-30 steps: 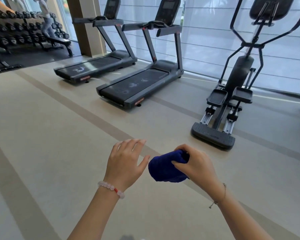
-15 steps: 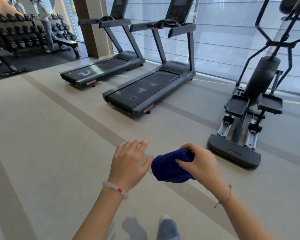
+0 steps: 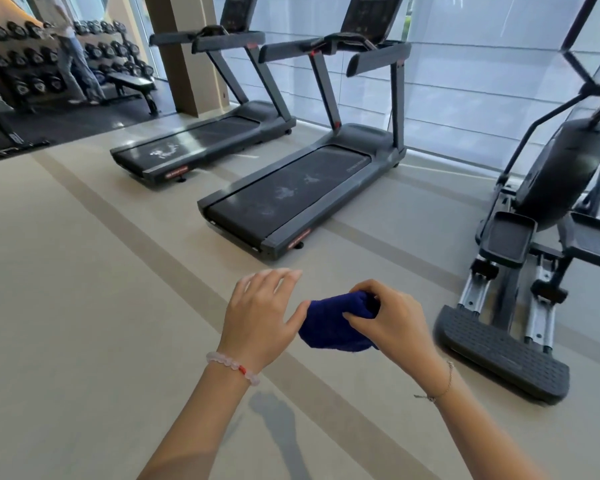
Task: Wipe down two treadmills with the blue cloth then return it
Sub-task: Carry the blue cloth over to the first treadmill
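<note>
The person's right hand (image 3: 392, 323) grips a bunched dark blue cloth (image 3: 329, 327), with fingers and thumb curled round its right end. The cloth is held up in the air, in front of the rear end of the near treadmill (image 3: 291, 192). The left hand (image 3: 260, 317) is spread and relaxed, palm down, holding nothing. Its thumb tip sits at the cloth's left edge, and I cannot tell whether it touches. A pale bead bracelet (image 3: 232, 365) with one red bead circles the left wrist, and a thin chain (image 3: 444, 386) hangs on the right wrist. The near treadmill stands just beyond the hands, its dark belt marked with pale smudges and its console at the end away from them. To its left, parallel and near, stands the far treadmill (image 3: 194, 136), its belt also smudged. To the near treadmill's right is an elliptical (image 3: 534, 237) with two foot pedals and a ribbed base plate. Behind the near treadmill are pale window blinds (image 3: 482, 64). Further left of it, past the far treadmill, rises a brown pillar (image 3: 177, 53). Beyond that, on dark matting, are a bench (image 3: 129, 83) and a dumbbell rack (image 3: 21, 64), with another person (image 3: 73, 46) standing at the rack. The beige floor (image 3: 84, 306) in front of the near treadmill has darker stripes running diagonally beneath the hands.
</note>
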`<state>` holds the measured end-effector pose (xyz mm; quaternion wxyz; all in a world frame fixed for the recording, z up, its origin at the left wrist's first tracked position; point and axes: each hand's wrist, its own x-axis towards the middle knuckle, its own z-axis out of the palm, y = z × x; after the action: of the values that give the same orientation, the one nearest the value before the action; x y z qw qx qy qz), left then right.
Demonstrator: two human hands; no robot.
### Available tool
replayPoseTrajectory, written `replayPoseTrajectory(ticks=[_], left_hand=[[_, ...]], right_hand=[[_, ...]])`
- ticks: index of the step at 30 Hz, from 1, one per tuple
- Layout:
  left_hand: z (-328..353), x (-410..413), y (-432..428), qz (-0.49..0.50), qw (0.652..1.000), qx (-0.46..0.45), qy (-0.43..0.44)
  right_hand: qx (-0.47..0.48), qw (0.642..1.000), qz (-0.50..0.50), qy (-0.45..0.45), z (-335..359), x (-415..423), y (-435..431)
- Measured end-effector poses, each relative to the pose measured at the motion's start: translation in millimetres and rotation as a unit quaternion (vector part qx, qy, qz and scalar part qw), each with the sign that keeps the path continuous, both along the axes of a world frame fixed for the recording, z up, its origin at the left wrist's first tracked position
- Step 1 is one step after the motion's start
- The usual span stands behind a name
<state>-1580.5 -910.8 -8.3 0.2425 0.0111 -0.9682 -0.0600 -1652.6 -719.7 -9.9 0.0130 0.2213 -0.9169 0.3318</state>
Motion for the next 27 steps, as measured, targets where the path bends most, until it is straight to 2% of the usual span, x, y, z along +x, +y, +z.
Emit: replayPoseTrajectory(ticks=[16, 27], left_hand=[[-42.9, -273.4, -74.3, -0.054, 0.998, 0.027, -0.028], [-24.8, -494.0, -157.7, -0.091, 0.995, 0.037, -0.016]], right_hand=[[0.023, 0.998, -0.055, -0.034, -26.1, -252.1, -66.0], [0.018, 0.994, -0.1, -0.029, -9.2, -454.4, -145.9]])
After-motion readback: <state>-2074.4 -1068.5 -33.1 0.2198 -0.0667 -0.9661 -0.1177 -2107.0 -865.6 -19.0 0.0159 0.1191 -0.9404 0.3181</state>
